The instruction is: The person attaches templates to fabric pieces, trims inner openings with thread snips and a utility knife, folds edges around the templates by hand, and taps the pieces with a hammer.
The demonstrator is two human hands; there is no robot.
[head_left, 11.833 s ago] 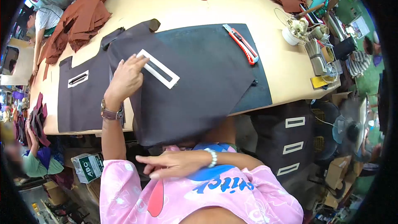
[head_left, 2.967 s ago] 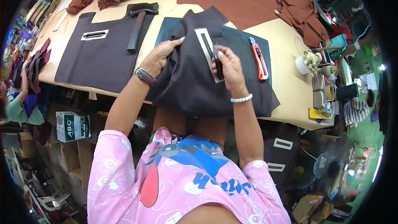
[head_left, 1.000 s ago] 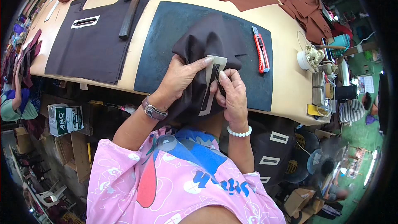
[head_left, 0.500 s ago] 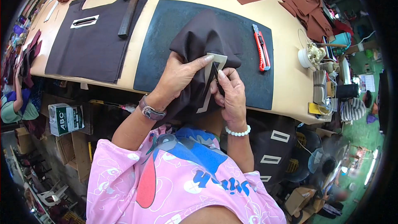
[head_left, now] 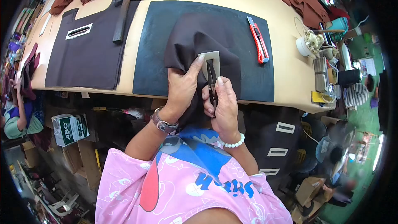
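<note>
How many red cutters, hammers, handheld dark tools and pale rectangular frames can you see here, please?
Red cutter: 1
Hammer: 1
Dark tool in the right hand: 1
Pale rectangular frames: 5 (one held, one upper left, three lower right)
Total: 8

pale table (head_left: 286,45) bearing black mat (head_left: 151,52), dark fabric panels (head_left: 89,60), brown cloth pieces (head_left: 302,2)

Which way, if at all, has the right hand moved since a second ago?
Yes, toward the body: the right hand reaches less far over the near edge of the dark mat.
</note>
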